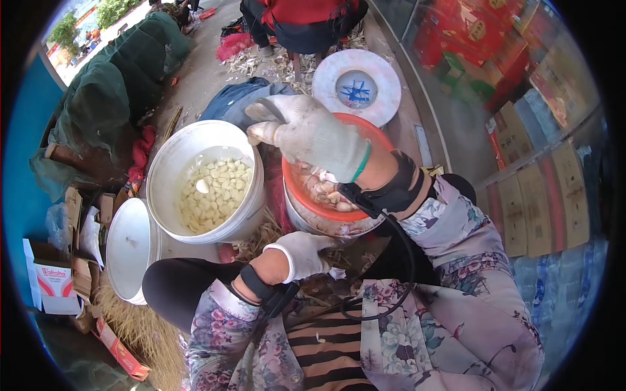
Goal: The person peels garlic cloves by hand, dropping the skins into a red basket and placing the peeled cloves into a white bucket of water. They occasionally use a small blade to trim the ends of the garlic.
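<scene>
My right hand (310,133), in a pale work glove, hangs over the orange basket (291,189) with its fingers stretched left to the rim of a white bucket (257,212). Thumb and fingers are apart, with nothing between them. Peeled garlic cloves (218,195) lie in liquid in that bucket; one whiter clove (203,186) stands out above them. Unpeeled garlic cloves (326,192) fill the basket, partly covered by my right hand. Lower down, my gloved left hand (301,255) is closed, fingers pointing right; what it holds I cannot tell. A pale flake (337,273) shows just below its fingers.
A second white bucket (130,244) stands at the left beside straw and a cardboard box (55,280). Behind the basket is a round white stool-like piece (323,78). Garlic skins litter the floor. Another person (306,26) sits ahead. Glass and stacked boxes line the right.
</scene>
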A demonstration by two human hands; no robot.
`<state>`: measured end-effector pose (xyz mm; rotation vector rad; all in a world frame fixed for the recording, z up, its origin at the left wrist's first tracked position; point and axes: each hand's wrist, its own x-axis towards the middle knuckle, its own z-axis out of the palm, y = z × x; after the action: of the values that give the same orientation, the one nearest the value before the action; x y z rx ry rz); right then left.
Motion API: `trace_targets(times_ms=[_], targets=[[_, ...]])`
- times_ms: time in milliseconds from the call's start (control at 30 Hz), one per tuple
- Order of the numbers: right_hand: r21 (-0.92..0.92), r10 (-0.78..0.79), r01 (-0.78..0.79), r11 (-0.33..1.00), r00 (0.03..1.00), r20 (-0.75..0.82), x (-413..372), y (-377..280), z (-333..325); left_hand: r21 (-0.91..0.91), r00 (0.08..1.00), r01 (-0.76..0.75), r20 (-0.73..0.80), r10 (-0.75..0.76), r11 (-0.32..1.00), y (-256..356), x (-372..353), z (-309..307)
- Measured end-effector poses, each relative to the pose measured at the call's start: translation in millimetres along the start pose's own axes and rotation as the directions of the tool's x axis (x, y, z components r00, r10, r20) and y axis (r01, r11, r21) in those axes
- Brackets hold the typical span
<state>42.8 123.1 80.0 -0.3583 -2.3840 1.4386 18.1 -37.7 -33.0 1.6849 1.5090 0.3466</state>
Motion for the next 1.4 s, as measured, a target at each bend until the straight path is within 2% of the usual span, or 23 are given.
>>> trace_targets(times_ms=[67,100,167,267,367,500,533,633,667,767,867,967,1000,1100,1133,1233,1267,1367,1400], targets=[[-0.006,0.012,-0.012,1.000,1.000,-0.016,-15,13,-20,-0.013,1.000,0.006,-0.027,-0.007,1.000,-3,-4,-3],[-0.080,-0.018,0.014,0.997,0.998,-0.053,-25,30,-31,-0.018,0.999,0.007,-0.037,-0.008,1.000,-2,-4,-5],[-0.104,0.161,-0.170,0.980,0.983,-0.082,-50,47,-53,-0.045,0.995,-0.007,-0.102,0.002,0.999,-1,-4,-4],[-0.316,0.195,-0.199,0.928,0.980,-0.042,-82,75,-73,-0.021,0.987,-0.060,-0.152,0.056,0.998,-1,-1,-5],[-0.392,0.159,-0.103,0.914,0.981,0.115,-108,82,-83,0.118,0.905,-0.247,-0.328,0.273,0.962,-6,8,3],[-0.649,0.018,0.226,0.726,0.937,0.348,-123,92,-84,0.076,0.940,-0.229,-0.243,0.240,0.971,-3,10,-8],[-0.625,-0.082,0.288,0.725,0.938,0.336,-127,100,-82,0.058,0.950,-0.208,-0.224,0.216,0.976,1,9,-14],[-0.516,-0.179,0.332,0.790,0.929,0.324,-125,101,-77,-0.064,0.964,-0.174,-0.215,0.157,0.983,5,10,-24],[-0.634,-0.031,0.277,0.722,0.928,0.371,-122,96,-75,-0.140,0.965,-0.174,-0.224,0.140,0.975,8,10,-28],[-0.551,-0.263,0.501,0.668,0.851,0.454,-122,130,-80,-0.338,0.955,-0.175,-0.288,0.075,0.925,11,11,-35],[-0.522,0.092,0.104,0.847,0.937,0.336,-117,108,-79,-0.507,0.955,-0.087,-0.287,-0.073,0.858,18,10,-43],[-0.349,0.122,-0.046,0.936,0.972,0.201,-110,113,-82,-0.630,0.921,-0.032,-0.320,-0.223,0.776,15,15,-45],[-0.251,0.084,-0.034,0.967,0.978,0.193,-107,106,-85,-0.640,0.909,-0.039,-0.341,-0.238,0.768,12,20,-46],[-0.068,0.139,-0.129,0.989,0.977,0.159,-101,108,-79,-0.695,0.821,-0.096,-0.460,-0.338,0.713,21,29,-47],[-0.061,0.110,-0.101,0.993,0.978,0.177,-98,103,-78,-0.675,0.800,-0.102,-0.492,-0.344,0.730,24,33,-48],[0.199,0.211,-0.257,0.946,0.951,0.228,-94,98,-69,-0.692,0.819,-0.089,-0.460,-0.343,0.716,27,40,-48],[0.170,0.107,-0.141,0.975,0.974,0.199,-93,97,-66,-0.681,0.805,-0.085,-0.477,-0.352,0.728,29,43,-46],[0.168,0.116,-0.140,0.976,0.983,0.144,-90,105,-58,-0.704,0.760,-0.121,-0.519,-0.391,0.700,26,45,-42],[0.164,0.058,-0.077,0.983,0.991,0.118,-90,105,-56,-0.695,0.745,-0.132,-0.540,-0.391,0.707,30,44,-45]])
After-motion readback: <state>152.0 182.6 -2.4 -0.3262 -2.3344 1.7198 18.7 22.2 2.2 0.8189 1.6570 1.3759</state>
